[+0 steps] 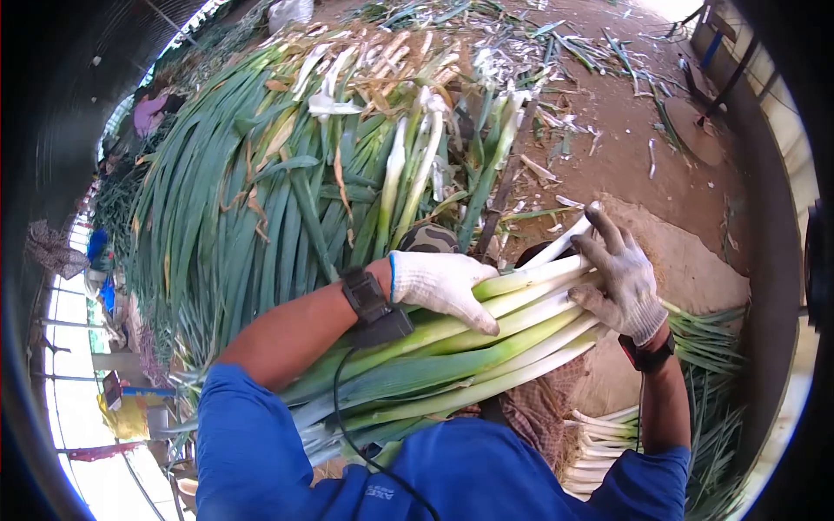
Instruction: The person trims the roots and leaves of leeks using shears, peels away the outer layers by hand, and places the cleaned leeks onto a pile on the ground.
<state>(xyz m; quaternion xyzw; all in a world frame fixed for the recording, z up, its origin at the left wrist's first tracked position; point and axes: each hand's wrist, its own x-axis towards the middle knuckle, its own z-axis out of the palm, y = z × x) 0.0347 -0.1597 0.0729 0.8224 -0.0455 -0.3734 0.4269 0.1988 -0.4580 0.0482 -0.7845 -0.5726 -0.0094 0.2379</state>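
Note:
A bundle of long green onions (512,326) lies across my lap, white ends to the right and green leaves to the left. My left hand (447,288), in a white knit glove, grips the bundle from above; its thumb lies over the stalks and its other fingers are mostly hidden. At the white ends, my right hand (621,282), in a soiled glove, curls round the stalks with fingers somewhat spread and thumb against them. A black wrist device (365,295) sits on my left wrist, with a dark cable near it.
A large heap of untrimmed green onions (269,182) rises in front, dry leaves on top. More green onions with white ends (604,447) lie at lower right, beside a flat brown sheet (695,252). Peelings litter the dirt floor (625,148). Another person (149,115) is at far left.

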